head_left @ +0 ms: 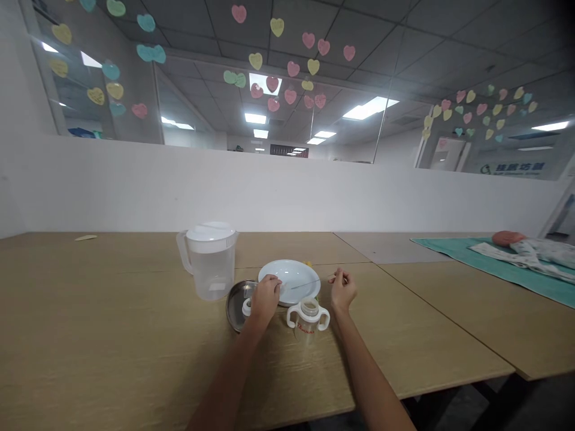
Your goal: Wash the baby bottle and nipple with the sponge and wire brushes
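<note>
My right hand (pixel 342 290) pinches the end of a thin pale rod (pixel 305 284), which slants leftward over a white plate (pixel 290 265). At the rod's other end, my left hand (pixel 266 296) has its fingers closed by the plate's left rim; a small translucent piece seems to be in them, too small to name. Between my forearms stands an uncapped clear baby bottle (pixel 308 326) with two white handles and red lettering. Partly behind my left hand lies a metal tray (pixel 233 308), with a white ring-shaped part (pixel 247 306) and a clear piece in it.
A lidded clear plastic pitcher (pixel 214 266) stands left of the tray. On the right, a green mat (pixel 471 254) bears white patterned cloth (pixel 530 257) and a round reddish object (pixel 507 239). A white wall (pixel 269 191) runs behind the wooden table (pixel 135 335).
</note>
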Action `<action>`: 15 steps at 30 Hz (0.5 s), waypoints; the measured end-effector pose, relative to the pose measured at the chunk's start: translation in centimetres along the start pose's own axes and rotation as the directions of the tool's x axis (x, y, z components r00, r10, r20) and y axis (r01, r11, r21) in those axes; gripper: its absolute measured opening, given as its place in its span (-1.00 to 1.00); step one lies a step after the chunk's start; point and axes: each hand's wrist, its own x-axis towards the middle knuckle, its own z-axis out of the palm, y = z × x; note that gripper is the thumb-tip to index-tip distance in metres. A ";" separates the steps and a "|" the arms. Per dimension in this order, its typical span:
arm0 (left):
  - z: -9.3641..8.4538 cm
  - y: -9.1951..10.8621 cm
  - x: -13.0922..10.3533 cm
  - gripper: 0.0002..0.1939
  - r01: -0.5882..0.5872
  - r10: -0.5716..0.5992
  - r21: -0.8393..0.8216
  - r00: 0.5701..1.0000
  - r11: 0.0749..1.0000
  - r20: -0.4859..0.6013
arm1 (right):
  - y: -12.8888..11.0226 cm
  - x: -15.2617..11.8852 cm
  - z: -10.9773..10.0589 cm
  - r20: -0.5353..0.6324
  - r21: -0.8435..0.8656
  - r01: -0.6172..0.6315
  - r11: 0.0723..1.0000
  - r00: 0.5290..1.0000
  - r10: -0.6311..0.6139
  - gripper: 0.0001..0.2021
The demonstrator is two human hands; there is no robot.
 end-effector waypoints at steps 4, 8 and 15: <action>0.2 -0.3 0.3 -0.78 -0.030 0.031 -0.040 0.999 0.999 0.017 | -0.4 0.0 -0.1 -0.028 -0.001 -0.005 1.000 1.000 0.005 -0.53; 0.1 -0.1 0.2 -0.81 -0.105 0.106 -0.128 0.994 0.986 0.004 | -0.6 0.0 -0.2 -0.044 -0.003 -0.014 1.000 0.999 0.014 -0.51; 0.2 1.7 0.3 -0.74 -0.010 -0.234 -0.916 0.966 0.402 -0.113 | -0.4 0.3 -0.4 -0.083 -0.013 -0.041 0.999 0.996 0.039 -0.54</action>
